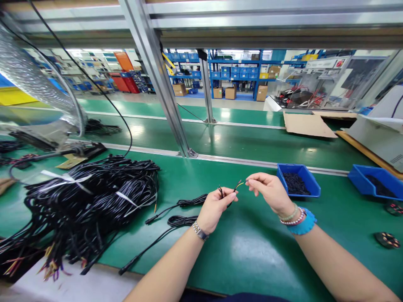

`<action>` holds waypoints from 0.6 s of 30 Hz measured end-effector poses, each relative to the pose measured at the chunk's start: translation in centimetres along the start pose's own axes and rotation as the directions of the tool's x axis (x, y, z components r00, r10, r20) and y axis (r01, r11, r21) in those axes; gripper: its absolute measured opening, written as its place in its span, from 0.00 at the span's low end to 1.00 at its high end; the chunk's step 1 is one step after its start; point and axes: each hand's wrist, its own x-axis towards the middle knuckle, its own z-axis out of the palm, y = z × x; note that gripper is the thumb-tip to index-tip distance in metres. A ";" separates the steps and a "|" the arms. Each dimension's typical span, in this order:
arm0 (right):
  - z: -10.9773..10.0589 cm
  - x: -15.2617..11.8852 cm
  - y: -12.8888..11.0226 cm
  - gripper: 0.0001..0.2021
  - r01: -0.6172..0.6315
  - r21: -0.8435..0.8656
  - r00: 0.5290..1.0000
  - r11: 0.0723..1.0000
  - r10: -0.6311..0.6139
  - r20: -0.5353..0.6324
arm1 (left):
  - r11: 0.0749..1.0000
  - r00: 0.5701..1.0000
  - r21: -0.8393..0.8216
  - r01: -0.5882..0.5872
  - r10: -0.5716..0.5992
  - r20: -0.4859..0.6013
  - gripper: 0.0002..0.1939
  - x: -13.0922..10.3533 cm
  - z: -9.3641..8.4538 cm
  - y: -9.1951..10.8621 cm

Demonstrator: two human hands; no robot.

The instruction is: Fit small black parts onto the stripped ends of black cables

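My left hand (215, 209) is closed around the ends of black cables, whose coiled lengths (192, 201) trail out behind it to the left. Thin wires (239, 184), one yellow, stick out past its fingertips. Close by on the right, my right hand (272, 191) pinches its thumb and fingers together at the wire tips. Something small and dark shows at that pinch, too small to name. A blue bin (315, 189) holding small black pieces (294, 182) stands just beyond my right wrist.
A big tied bundle of black cables (94, 197) covers the left of the green bench (252, 264). A second blue bin (355, 178) and round coil parts (387, 240) are at the right. A metal post (166, 88) rises ahead; a flexible duct (37, 71) hangs at upper left.
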 end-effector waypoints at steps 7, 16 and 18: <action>-0.2 0.1 -0.1 0.10 -0.028 0.013 0.999 1.000 0.027 0.028 | 1.000 1.000 0.022 -0.002 0.002 -0.007 0.12 0.0 0.0 0.0; -0.2 0.2 0.1 0.10 -0.033 0.022 0.999 0.999 0.033 0.028 | 1.000 1.000 0.022 -0.001 0.001 -0.011 0.13 0.0 0.0 -0.1; -0.2 0.2 0.0 0.10 -0.037 0.019 0.999 0.999 0.036 0.034 | 1.000 1.000 0.023 0.000 0.000 -0.011 0.13 0.0 0.0 -0.1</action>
